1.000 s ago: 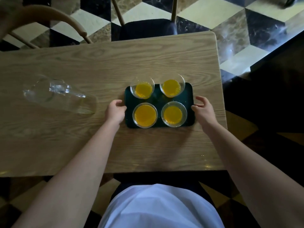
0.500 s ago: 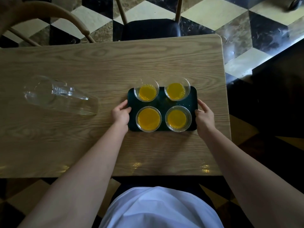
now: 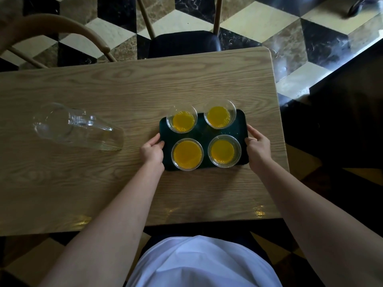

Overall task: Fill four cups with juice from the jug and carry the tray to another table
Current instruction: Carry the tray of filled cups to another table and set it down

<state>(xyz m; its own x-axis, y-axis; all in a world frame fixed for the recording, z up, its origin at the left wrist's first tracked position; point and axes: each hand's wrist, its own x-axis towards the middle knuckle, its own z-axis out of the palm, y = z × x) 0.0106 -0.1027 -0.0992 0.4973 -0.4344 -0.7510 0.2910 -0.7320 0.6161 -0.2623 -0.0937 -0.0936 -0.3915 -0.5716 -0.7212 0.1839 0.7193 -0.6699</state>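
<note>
On the far left of the wooden bench (image 3: 103, 183) the glass jug (image 3: 76, 126) looks empty, well apart from everything else and out of the way, so pouring seems done and the step in hand is lifting. Next comes the left hand (image 3: 152, 151), its grip closed on the left short edge of the dark tray (image 3: 202, 133), thumb on top of the rim and fingers apparently tucked beneath, though the underside is hidden. On the tray stand four clear cups of orange juice: the far-left cup (image 3: 182, 119) and near-left cup (image 3: 187, 154), then the far-right cup (image 3: 220, 114) and near-right cup (image 3: 224, 151). The two near cups look fuller. At the right the right hand (image 3: 259, 148) mirrors the left, its grip clamped on the right short edge. To do this well, both sides should rise together and slowly, keeping the tray level so the juice does not slop over the rims. Thumbs pressing down and fingers lifting evenly would stop any tilt toward the body. Light cups on a smooth tray may slide, so turning away should be gentle.
</note>
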